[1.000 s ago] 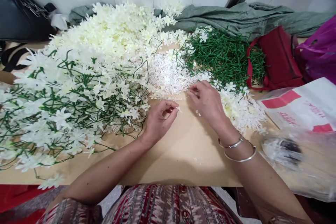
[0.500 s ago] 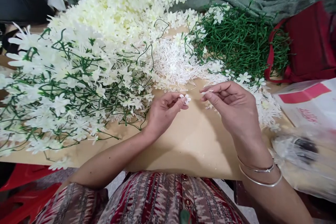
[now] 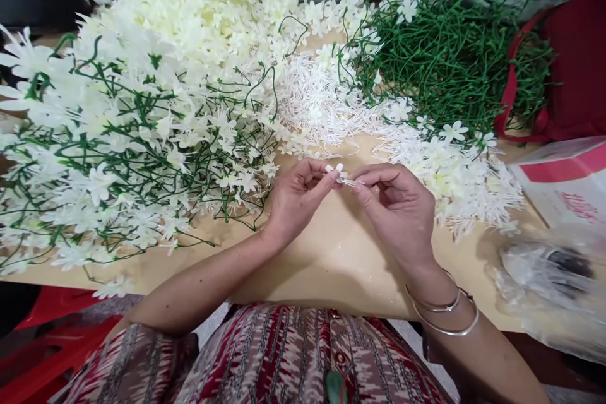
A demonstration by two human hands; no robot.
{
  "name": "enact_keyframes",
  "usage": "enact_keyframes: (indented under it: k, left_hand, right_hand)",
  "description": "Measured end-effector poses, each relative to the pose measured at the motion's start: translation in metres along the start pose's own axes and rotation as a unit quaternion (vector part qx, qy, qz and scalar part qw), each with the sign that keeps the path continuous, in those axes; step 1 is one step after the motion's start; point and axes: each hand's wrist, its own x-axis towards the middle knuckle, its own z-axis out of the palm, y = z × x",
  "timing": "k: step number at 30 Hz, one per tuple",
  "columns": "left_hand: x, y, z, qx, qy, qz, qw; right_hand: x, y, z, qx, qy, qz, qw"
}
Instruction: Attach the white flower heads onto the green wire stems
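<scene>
Between thumb and fingers, my left hand (image 3: 300, 199) pinches a small white artificial flower (image 3: 335, 170). My right hand (image 3: 395, 211) is closed on a thin white flower stamen (image 3: 350, 182), whose end meets the flower's middle; how far in it sits I cannot tell. Behind my hands lies a heap of loose white stamens (image 3: 315, 101). To the left is a pile of finished-looking white flowers on green stems (image 3: 142, 158). Bare green stems (image 3: 449, 69) are heaped at the back right.
A tall mound of white petals (image 3: 213, 6) rises at the back. On the right are a red bag (image 3: 575, 69), a white and red box (image 3: 568, 180) and a clear plastic bag (image 3: 544, 278). A red stool (image 3: 52, 347) stands below the table (image 3: 303, 278) at left.
My right hand has moved left, bringing the stamen to the flower in my left hand. My left hand stays nearly in place. The view has tilted slightly down.
</scene>
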Motion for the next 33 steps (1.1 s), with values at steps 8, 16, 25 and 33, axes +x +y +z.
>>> enact_keyframes:
  k: [8, 16, 25, 33]
  left_hand:
    - [-0.004, 0.012, 0.003, -0.016, -0.038, -0.023, 0.999]
    - [-0.006, 0.002, 0.002, 0.085, -0.032, 0.034, 0.995]
    - [-0.009, 0.001, -0.002, 0.240, -0.045, 0.184, 0.952]
    - [-0.011, -0.004, -0.004, 0.295, -0.062, 0.198, 0.933]
  right_hand:
    - [-0.001, 0.012, -0.001, -0.113, 0.020, -0.088, 0.990]
    - [0.000, 0.010, 0.002, -0.195, 0.012, -0.174, 0.965]
    - [-0.004, 0.015, 0.002, -0.130, 0.029, -0.005, 0.991]
    - [0.004, 0.019, -0.007, -0.119, -0.032, -0.012, 0.992]
